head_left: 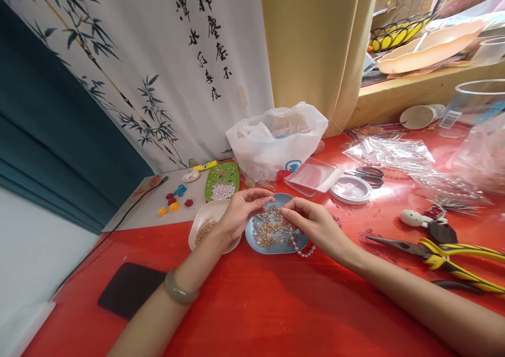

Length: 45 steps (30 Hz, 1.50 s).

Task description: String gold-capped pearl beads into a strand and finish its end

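Note:
Both hands meet above a blue plate (pixel 256 246) that bears a heap of gold-coloured beads (pixel 265 231). My left hand (pixel 245 210) has thumb and forefinger pinched together over the plate's far left edge; what lies between the tips is too small to make out. With thumb and fingers closed, my right hand (pixel 310 217) holds a beaded strand (pixel 305 253); its shiny pinkish beads loop down over the plate's right rim. Under my left wrist, a white dish (pixel 216 208) with small gold beads (pixel 205 231) is partly hidden.
Behind stand a green tray (pixel 215 175) of pale beads and a white plastic bag (pixel 272 146). Scissors (pixel 369 175), a round lid (pixel 351 189) and yellow-handled pliers (pixel 442 257) lie to the right. A dark flat object (pixel 132 291) rests near my left forearm.

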Motion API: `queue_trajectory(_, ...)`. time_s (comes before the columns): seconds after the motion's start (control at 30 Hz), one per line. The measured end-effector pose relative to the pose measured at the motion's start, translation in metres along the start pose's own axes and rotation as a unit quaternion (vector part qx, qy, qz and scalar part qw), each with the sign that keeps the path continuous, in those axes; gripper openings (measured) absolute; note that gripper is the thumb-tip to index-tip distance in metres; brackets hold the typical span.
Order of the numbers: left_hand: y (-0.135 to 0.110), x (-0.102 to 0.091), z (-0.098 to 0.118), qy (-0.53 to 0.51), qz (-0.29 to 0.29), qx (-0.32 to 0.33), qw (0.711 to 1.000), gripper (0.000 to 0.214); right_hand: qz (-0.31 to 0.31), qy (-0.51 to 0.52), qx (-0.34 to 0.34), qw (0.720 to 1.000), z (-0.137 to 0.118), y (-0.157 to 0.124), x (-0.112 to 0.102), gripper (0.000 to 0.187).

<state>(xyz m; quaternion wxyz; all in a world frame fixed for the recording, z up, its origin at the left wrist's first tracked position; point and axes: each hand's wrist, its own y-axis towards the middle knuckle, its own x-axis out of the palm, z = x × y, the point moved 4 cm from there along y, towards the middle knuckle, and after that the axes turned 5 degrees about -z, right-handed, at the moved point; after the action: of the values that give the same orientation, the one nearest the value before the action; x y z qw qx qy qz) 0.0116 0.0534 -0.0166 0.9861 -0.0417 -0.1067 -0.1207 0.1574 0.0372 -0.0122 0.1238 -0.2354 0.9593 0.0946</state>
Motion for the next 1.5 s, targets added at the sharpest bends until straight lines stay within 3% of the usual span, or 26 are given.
queue_trajectory(0.17, 0.0011, -0.0017, -0.0028, -0.059, 0.009, -0.010, 0.998, 0.019, 0.007, -0.003, 0.015, 1.000, 0.0005, -0.0011, 0.0005, 0.019)
queue_trajectory(0.77, 0.0014, -0.0024, -0.0051, -0.072, 0.016, -0.024, 0.997, 0.017, -0.003, -0.005, 0.015, 1.000, 0.0003, -0.0024, 0.0025, 0.018)
queue_trajectory(1.5, -0.0011, 0.0044, -0.0021, 0.040, -0.047, 0.004, 0.998, 0.020, -0.051, 0.009, 0.009, 0.999, 0.0007, -0.0023, 0.0047, 0.016)
